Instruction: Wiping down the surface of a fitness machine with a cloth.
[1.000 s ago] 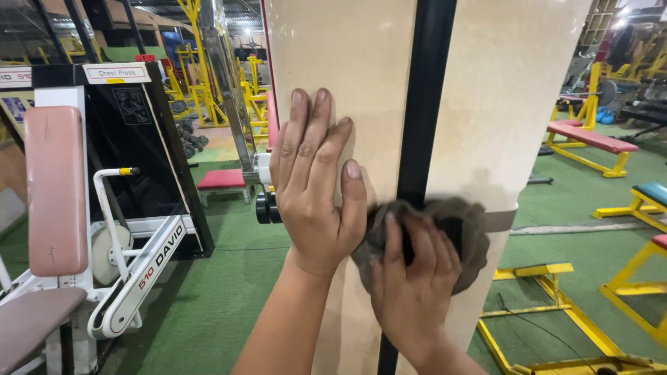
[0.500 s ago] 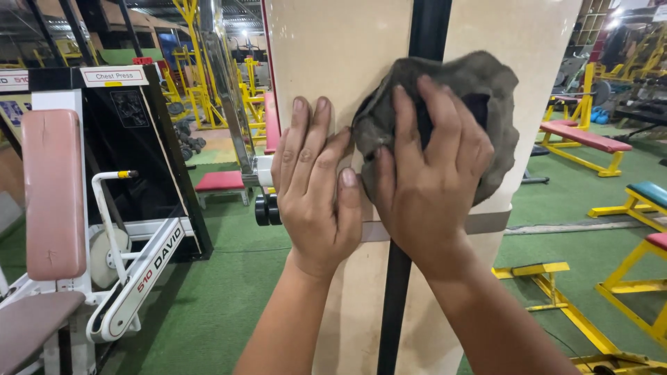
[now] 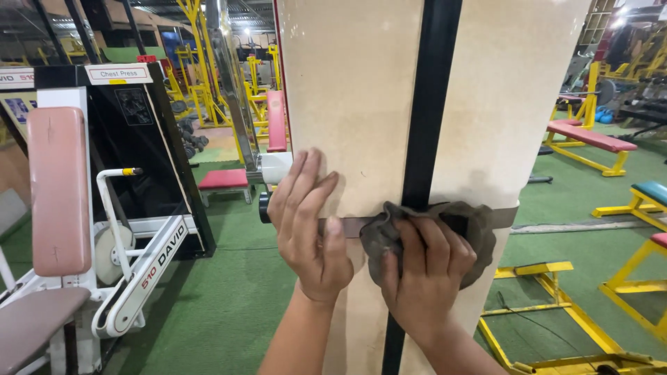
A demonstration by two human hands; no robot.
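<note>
A wide beige pillar (image 3: 354, 90) fills the middle of the head view, with a black vertical strip (image 3: 431, 104) down its face and a grey band (image 3: 504, 217) across it. My left hand (image 3: 309, 226) lies flat against the pillar, fingers spread upward, left of the strip. My right hand (image 3: 424, 271) presses a crumpled dark grey cloth (image 3: 476, 229) onto the pillar where the black strip crosses the grey band.
A white and black weight machine (image 3: 139, 208) with pink pads (image 3: 59, 187) stands at the left. Yellow-framed benches with red pads (image 3: 590, 139) and a yellow floor frame (image 3: 556, 326) lie to the right on green turf (image 3: 229, 305).
My right hand has slid the cloth down the pillar from its upper part to the grey band. My left hand has stayed flat in place.
</note>
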